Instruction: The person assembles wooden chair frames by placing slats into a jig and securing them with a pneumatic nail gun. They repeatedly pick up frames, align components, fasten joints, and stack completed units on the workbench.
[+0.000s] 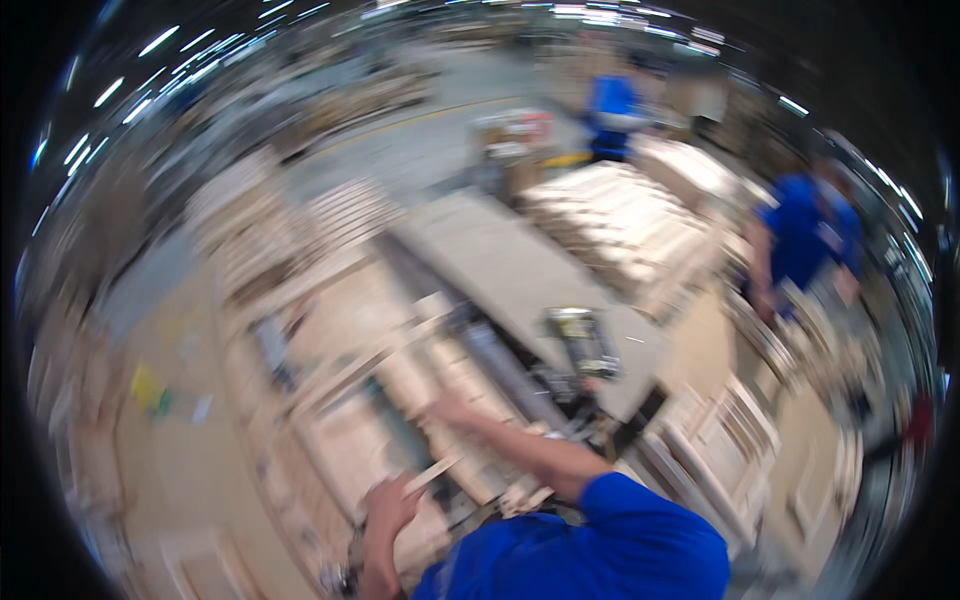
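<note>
My left hand (392, 503) is closed around one end of a short pale wooden strip (431, 475), which points up and to the right. Farther forward, my right hand (452, 410) reaches over long pale wooden boards (412, 378) on the workbench; motion smears its fingers, so whether it grips anything is unclear. A wide light wooden panel (345, 445) lies to the left of these boards. Beyond them runs a dark metal rail (505, 370) of a machine.
A grey machine table (500, 260) carries a boxy device (583, 340). Stacked wooden pieces (620, 225) stand behind it, and slatted frames (715, 450) at right. A person in blue (805, 225) works at the right; another blue-clad person (612, 110) stands farther back.
</note>
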Tool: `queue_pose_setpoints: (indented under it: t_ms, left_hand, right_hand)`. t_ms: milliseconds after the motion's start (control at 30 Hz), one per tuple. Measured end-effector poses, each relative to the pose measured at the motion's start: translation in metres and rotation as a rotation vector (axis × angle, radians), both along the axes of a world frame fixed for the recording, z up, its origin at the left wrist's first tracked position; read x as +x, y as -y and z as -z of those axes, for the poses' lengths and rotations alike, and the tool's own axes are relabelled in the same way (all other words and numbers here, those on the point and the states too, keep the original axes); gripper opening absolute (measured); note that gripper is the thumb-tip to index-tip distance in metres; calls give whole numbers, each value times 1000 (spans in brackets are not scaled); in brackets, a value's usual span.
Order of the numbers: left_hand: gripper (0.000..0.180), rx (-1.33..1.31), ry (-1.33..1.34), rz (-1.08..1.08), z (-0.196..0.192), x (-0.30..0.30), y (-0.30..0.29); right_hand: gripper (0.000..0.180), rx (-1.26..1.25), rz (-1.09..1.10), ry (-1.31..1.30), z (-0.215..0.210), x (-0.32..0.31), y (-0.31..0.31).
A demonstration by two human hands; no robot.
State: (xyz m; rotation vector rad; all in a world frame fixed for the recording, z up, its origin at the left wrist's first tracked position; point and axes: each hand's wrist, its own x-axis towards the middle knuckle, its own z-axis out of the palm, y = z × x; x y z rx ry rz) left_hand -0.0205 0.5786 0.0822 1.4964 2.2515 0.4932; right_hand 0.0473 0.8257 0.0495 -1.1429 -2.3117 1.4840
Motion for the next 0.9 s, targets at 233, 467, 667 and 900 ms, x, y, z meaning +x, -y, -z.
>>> queue_pose_setpoints:
  t_ms: [233,467,667,900]
  left_hand:
    - [37,-88,-100,-149,0,-21,52]
    - [34,123,-218,-219,21,1,69]
    - [37,227,-229,-230,32,9,67]
    - [32,256,-176,-297,41,13,72]
  right_hand:
    - [82,-153,-163,1,-11,-43,38]
    - [75,114,-198,213,8,-40,56]
    - [76,181,-191,187,5,-9,51]
    - [73,840,-390,79,-18,45,109]
